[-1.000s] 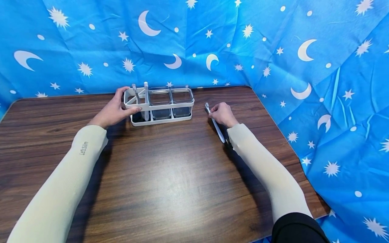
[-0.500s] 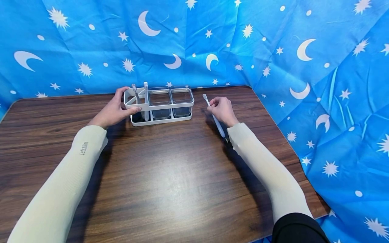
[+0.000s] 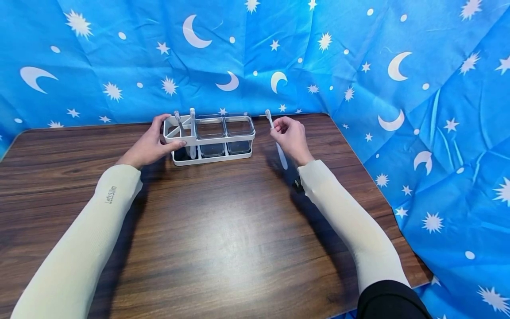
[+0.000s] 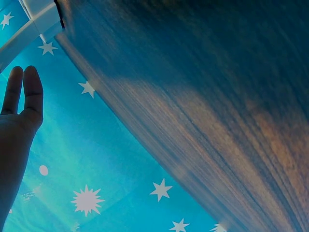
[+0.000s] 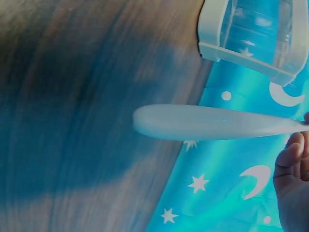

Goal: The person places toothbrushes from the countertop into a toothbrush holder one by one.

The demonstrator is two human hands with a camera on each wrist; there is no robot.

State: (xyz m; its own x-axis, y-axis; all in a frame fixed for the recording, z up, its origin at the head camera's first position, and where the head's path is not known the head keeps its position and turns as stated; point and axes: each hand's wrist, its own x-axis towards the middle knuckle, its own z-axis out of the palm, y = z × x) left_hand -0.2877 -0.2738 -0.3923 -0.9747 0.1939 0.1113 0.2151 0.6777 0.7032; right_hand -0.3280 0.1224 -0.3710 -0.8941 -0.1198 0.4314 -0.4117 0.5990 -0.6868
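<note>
A white toothbrush holder (image 3: 214, 141) stands at the back of the table, with two toothbrushes (image 3: 193, 123) upright in its left section. My left hand (image 3: 148, 145) holds the holder's left end, thumb along the front bar and fingers at the far side. In the left wrist view, two straight fingers (image 4: 33, 92) show close to the white frame. To the right of the holder, my right hand (image 3: 292, 138) pinches another toothbrush (image 3: 281, 156) around its middle, bristles up and handle slanting down. Its pale, broad handle end spans the right wrist view over the table.
Two clear square cups (image 3: 210, 127) sit in the holder's middle and right sections. The dark wooden table (image 3: 223, 230) ends at a blue star-and-moon cloth (image 3: 247, 53) behind and to the right.
My right hand has lifted the toothbrush, and its head has risen while the handle has tipped closer to upright. My left hand stays on the holder.
</note>
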